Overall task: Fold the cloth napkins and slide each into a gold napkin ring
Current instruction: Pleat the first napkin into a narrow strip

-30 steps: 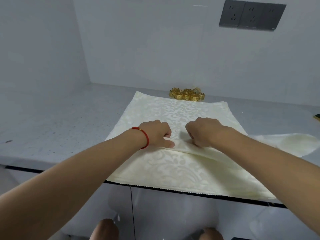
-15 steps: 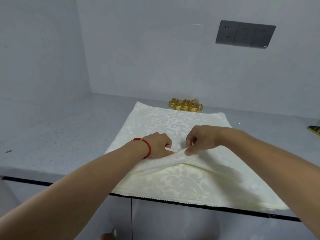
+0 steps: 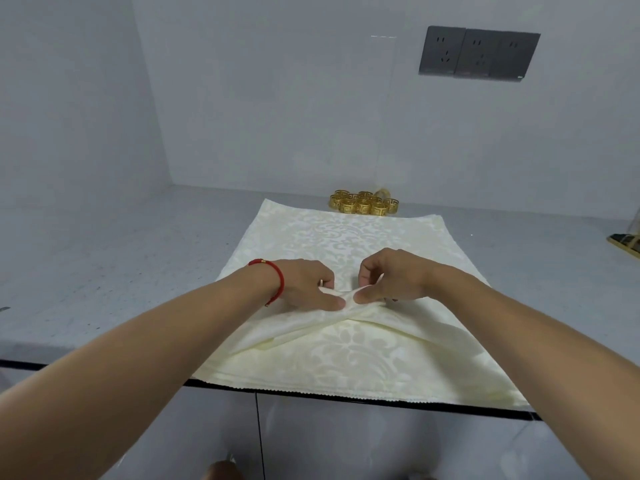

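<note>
A cream damask napkin (image 3: 346, 237) lies spread on the grey counter, its near edge hanging slightly over the front. My left hand (image 3: 304, 285), with a red cord at the wrist, and my right hand (image 3: 391, 278) meet at the napkin's middle. Both pinch a raised fold of the cloth between thumb and fingers, so two creases run down and outward from the pinch. Several gold napkin rings (image 3: 363, 204) stand in a cluster just beyond the napkin's far edge, by the back wall.
The grey counter (image 3: 121, 265) extends to the left and ends in a dark front edge (image 3: 104, 370). A dark socket panel (image 3: 478, 53) sits on the back wall. A gold-edged dark object (image 3: 627, 242) lies at the far right.
The pinched fold has risen and gathered toward the centre. The napkin part that lay out to the right has been pulled in. The camera has tilted up a little.
</note>
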